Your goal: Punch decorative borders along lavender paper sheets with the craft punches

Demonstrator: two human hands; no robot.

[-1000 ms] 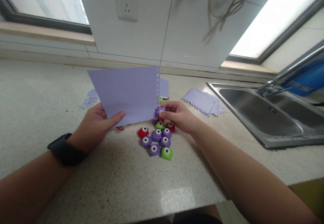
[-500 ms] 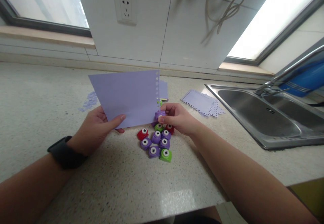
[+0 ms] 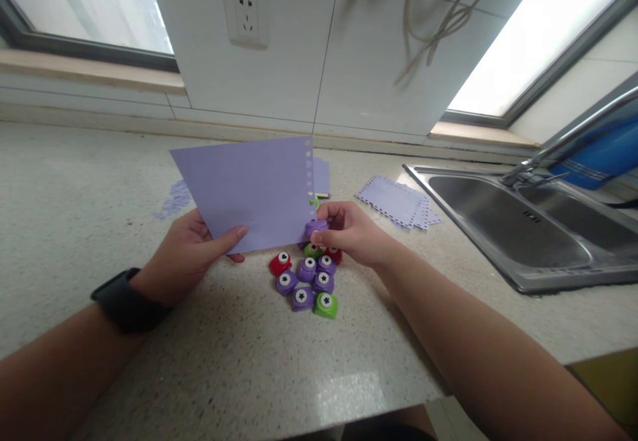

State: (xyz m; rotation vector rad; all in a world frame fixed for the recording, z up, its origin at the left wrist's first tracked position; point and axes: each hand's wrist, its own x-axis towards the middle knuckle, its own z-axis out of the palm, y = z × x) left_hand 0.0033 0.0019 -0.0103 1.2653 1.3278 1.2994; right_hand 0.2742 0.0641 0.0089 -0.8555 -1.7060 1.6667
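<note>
A sheet of lilac paper (image 3: 244, 192) is tilted up above the counter, its lower left corner pinched in my left hand (image 3: 199, 245). Small punched holes run down its right edge. My right hand (image 3: 353, 232) grips a purple craft punch (image 3: 315, 228) at that edge, low on the sheet, with the thumb on the punch's front. Just below lie several more punches: a red punch (image 3: 280, 264), a purple punch (image 3: 302, 298) and a green punch (image 3: 325, 305) among them, with white buttons bearing dark shapes. Part of the group is hidden behind my right hand.
Lilac sheets with punched edges (image 3: 391, 198) lie stacked to the right, near the steel sink (image 3: 478, 222). Small lilac paper scraps (image 3: 174, 198) lie at the left. Behind the held sheet, more lilac paper (image 3: 321, 175) shows. A tiled wall (image 3: 279, 89) bounds the counter.
Almost nothing differs. The sheet and both hands keep their places, with only a slight shift of the view; the right thumb stays on the purple punch.
</note>
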